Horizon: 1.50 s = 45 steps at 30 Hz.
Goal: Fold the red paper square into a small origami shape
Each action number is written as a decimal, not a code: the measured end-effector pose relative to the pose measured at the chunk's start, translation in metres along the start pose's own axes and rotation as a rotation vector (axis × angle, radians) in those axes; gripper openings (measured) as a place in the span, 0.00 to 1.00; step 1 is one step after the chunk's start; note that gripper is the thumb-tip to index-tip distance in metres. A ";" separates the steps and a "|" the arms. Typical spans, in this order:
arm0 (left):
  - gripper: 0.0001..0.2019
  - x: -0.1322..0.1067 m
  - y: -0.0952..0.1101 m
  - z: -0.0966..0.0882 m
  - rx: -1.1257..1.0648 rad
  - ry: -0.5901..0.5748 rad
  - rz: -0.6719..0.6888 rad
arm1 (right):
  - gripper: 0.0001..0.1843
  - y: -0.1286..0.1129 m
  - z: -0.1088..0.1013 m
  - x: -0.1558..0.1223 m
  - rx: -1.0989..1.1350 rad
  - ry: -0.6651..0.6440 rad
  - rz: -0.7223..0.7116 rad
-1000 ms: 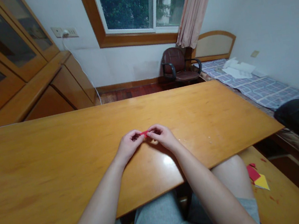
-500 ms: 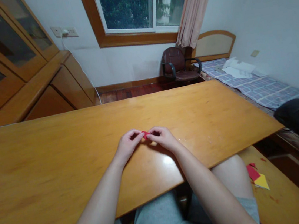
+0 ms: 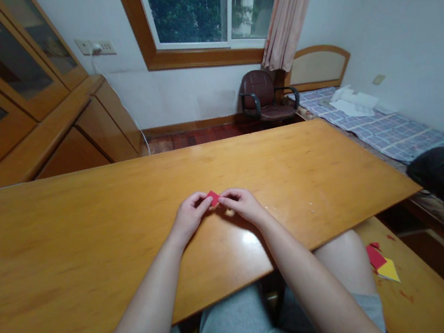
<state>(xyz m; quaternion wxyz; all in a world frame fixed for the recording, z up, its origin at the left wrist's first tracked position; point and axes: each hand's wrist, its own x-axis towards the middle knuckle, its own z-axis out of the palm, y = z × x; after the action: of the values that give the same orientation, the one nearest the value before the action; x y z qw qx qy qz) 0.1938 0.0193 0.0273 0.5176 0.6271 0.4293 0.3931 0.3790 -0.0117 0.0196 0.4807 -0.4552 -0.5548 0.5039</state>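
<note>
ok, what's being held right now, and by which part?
A small red piece: the left hand grips its left edge. The right hand is at its right edge; whether it pinches or only touches is too small to tell.

held paper (image 3: 213,198): red | curtain (image 3: 288,12): pink | chair (image 3: 258,90): maroon | bedsheet (image 3: 392,134): checked, grey-blue

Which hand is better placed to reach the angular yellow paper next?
Probably the right hand: the angular yellow paper lies on that side, and the left hand is farther away.

Red piece (image 3: 213,197) — between both hands (image 3: 190,217)
</note>
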 end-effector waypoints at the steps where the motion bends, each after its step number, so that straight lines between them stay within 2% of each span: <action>1: 0.11 0.000 0.000 0.000 -0.023 0.003 -0.012 | 0.13 0.001 0.000 0.000 0.014 0.005 -0.003; 5: 0.12 -0.001 0.000 -0.001 -0.124 0.001 -0.047 | 0.11 0.007 0.000 0.000 0.087 0.044 -0.016; 12: 0.13 0.000 0.001 -0.003 -0.151 -0.087 -0.075 | 0.09 0.003 -0.002 -0.001 -0.148 0.050 -0.187; 17: 0.14 -0.001 0.006 -0.003 -0.071 -0.126 -0.063 | 0.06 -0.001 -0.001 -0.002 -0.180 0.014 -0.282; 23: 0.14 0.000 0.006 -0.002 -0.049 -0.074 -0.043 | 0.04 -0.003 0.000 -0.002 -0.207 0.024 -0.268; 29: 0.21 -0.001 0.000 0.000 -0.161 -0.007 -0.043 | 0.04 0.000 0.000 -0.001 -0.251 0.053 -0.306; 34: 0.18 0.000 -0.003 0.000 -0.196 0.048 -0.036 | 0.06 0.001 0.002 -0.001 -0.271 0.024 -0.300; 39: 0.14 0.002 -0.008 0.000 -0.134 0.005 -0.019 | 0.06 0.001 0.003 -0.001 -0.286 0.032 -0.295; 45: 0.14 0.002 -0.011 0.001 -0.099 0.013 0.014 | 0.04 0.004 0.002 0.000 -0.274 0.060 -0.272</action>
<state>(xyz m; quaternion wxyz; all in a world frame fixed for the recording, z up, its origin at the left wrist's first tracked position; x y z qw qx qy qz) 0.1937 0.0224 0.0167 0.5421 0.6012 0.4084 0.4217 0.3773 -0.0113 0.0154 0.4943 -0.4519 -0.6601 0.3403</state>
